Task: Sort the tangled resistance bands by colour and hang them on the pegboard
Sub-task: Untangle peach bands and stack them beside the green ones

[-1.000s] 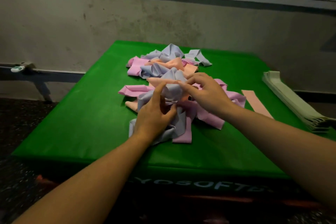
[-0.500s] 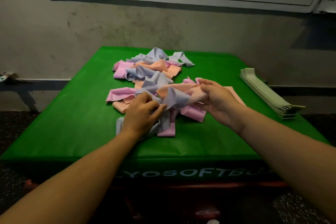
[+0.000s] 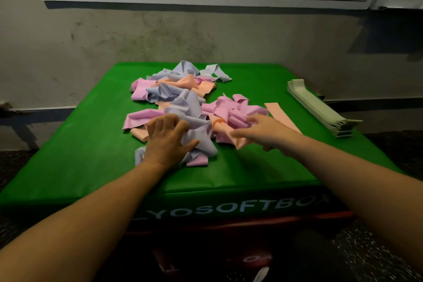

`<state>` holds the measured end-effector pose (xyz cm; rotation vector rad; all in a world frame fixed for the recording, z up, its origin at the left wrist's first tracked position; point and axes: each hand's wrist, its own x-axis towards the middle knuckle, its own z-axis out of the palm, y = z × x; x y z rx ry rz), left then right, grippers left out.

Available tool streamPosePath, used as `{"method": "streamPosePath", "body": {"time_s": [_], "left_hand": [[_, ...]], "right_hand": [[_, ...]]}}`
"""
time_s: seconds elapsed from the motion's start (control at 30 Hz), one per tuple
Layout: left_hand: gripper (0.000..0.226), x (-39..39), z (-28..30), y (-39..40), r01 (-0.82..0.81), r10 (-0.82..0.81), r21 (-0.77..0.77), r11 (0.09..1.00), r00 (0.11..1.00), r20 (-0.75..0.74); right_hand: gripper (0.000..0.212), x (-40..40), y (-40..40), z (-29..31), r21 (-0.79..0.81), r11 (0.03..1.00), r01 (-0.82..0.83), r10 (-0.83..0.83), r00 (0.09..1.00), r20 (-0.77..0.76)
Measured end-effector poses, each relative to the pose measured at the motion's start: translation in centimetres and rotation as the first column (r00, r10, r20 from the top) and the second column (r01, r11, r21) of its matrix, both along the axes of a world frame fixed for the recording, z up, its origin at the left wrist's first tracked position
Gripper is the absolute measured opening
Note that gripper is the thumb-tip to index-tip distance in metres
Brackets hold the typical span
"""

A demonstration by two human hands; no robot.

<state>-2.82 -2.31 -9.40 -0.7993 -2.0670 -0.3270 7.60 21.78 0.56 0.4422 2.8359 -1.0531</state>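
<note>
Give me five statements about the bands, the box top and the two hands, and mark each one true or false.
1. The tangled pile of bands holds pink, lilac and peach pieces. True.
2. The left hand rests on the lilac bands at the near side of the pile. True.
3. The stack of pale green bands sits at the left edge of the green box top. False: it lies near the right edge, apart from the pile.
4. The right hand is raised clear of everything, holding nothing. False: its fingers pinch a peach band at the pile's right side.
5. A single flat peach strip lies between the pile and the green stack. True.
</note>
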Motion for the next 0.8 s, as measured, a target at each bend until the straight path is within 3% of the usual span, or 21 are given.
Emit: {"method": "streamPosePath", "body": {"time_s": [0.07,0.13,0.23,0.33,0.4,0.47,0.57,0.7,0.8], "left_hand": [[0.059,-0.3,-0.2,0.0,0.010,-0.011,-0.035,0.999,1.000,-0.028],[0.051,-0.2,0.2,0.1,0.023,-0.024,-0.092,0.995,1.000,-0.015],[0.042,0.3,1.6,0.4,0.093,-0.071,-0.216,0.972,0.992,0.106],[0.038,0.9,3.6,0.6,0.130,-0.067,-0.226,0.965,0.961,0.269],[0.029,1.0,4.6,0.5,0.145,-0.070,-0.265,0.953,0.959,0.274],[0.024,1.3,5.4,0.6,0.127,-0.051,-0.324,0.938,0.971,0.233],[0.029,2.2,6.5,0.9,0.098,-0.027,-0.278,0.955,0.968,0.248],[0.030,4.2,7.1,2.2,0.207,-0.140,-0.144,0.968,0.916,0.377],[0.041,7.0,6.9,3.7,0.378,-0.319,0.011,0.926,0.765,0.560]], "right_hand": [[0.053,0.3,0.3,-0.3,0.158,0.985,-0.068,0.039,0.983,0.179],[0.036,0.9,0.3,-0.4,0.160,0.982,-0.100,0.062,0.971,0.232],[0.012,1.9,0.2,-0.7,0.007,0.994,-0.108,0.107,0.993,0.052],[0.007,3.0,0.1,-0.4,-0.079,0.993,-0.083,0.073,0.990,-0.122],[0.010,3.3,0.0,-0.4,-0.002,0.997,-0.071,0.070,0.992,-0.109],[0.028,3.7,-0.4,-0.4,0.134,0.988,-0.075,0.082,0.996,-0.042],[0.050,4.2,-0.7,-0.4,0.255,0.964,-0.080,0.081,0.997,0.010],[0.020,5.3,-0.4,-0.3,0.076,0.996,-0.042,0.049,0.993,-0.104],[0.020,6.2,-0.2,-0.1,-0.180,0.984,-0.007,-0.044,0.959,-0.281]]}}
